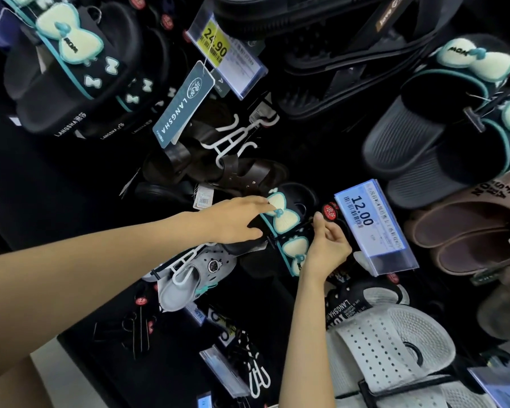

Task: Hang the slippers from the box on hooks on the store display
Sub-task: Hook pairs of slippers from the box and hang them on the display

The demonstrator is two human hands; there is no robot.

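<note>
2 hands meet at the black bow slippers [286, 228] in the middle of the store display. The left hand [233, 220] lies flat over their side, fingers straight and spread. The right hand [327, 242] pinches the black hanger bar [302, 225] between them. Just to the right stands the 12.00 price tag [371, 228], with grey clogs [189, 278] crowding close below.

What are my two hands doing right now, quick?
Left hand: open, fingers straight, resting on the black bow slippers.
Right hand: closed, pinching the black hanger that joins the slippers.
</note>
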